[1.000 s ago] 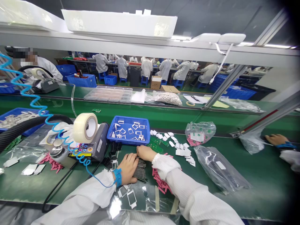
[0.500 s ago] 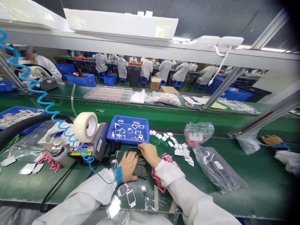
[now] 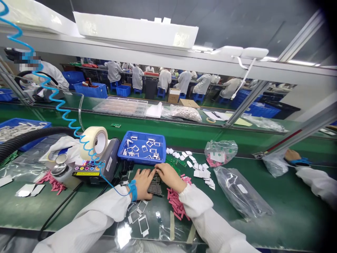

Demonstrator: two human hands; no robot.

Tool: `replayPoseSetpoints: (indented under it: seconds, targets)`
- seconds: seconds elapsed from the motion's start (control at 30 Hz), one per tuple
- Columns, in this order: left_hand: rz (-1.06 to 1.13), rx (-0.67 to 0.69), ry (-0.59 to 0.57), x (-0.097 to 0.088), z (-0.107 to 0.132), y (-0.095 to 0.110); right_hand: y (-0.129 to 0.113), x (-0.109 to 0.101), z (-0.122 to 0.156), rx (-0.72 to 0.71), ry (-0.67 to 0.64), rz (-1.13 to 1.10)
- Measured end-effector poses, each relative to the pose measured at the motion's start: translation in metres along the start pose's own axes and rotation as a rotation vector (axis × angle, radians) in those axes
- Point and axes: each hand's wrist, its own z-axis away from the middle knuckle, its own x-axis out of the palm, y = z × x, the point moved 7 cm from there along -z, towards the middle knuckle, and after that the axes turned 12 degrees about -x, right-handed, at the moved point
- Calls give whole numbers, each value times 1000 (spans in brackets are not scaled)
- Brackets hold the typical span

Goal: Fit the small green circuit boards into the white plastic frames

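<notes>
A row of thin dark strips (image 3: 155, 189) with a metallic sheen lies side by side on the green bench, between my hands. My left hand (image 3: 143, 183), with a blue wrist strap, rests along the row's left side, its fingers stretched out and the thumb near the close end. My right hand (image 3: 170, 176) reaches over the far end; its thumb and forefinger are pinched together beside the left fingertips. What lies in that pinch is hidden. Pink strips (image 3: 176, 203) are heaped by my right wrist, and white frames (image 3: 143, 225) lie below my left wrist.
A blue tray (image 3: 142, 161) of white frames stands beyond my hands. To the left are a tape roll (image 3: 101, 143) on a grey device and a metal-topped bottle (image 3: 61, 170). White pieces (image 3: 202, 172) and plastic bags (image 3: 243, 193) lie right. A co-worker's hand (image 3: 292, 155) shows far right.
My right hand has moved slightly down and right, its fingertips now at the far end of the row. My left forefinger has stretched towards them. The camera view has shifted slightly.
</notes>
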Motion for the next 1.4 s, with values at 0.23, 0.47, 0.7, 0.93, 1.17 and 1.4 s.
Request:
replayPoseSetpoints:
  seconds: [0.23,0.47,0.7,0.93,1.17,1.4]
  targets:
    - [-48,-10,-12,-2,-18,-6,-18,-8,34,14,28,46]
    - [-104,17,20,-4,-18,-4,-18,14,36,58,10,134]
    - [-160,33,56,-2,-14,-6,-2,5,33,99,-22,181]
    - [-200,1,58,11,-14,-8,75,-28,37,411,-48,263]
    - [-204,-31,61,10,-15,-11,81,-1,39,413,-196,219]
    - [-169,-66,61,7,-11,-10,75,15,36,246,-263,174]
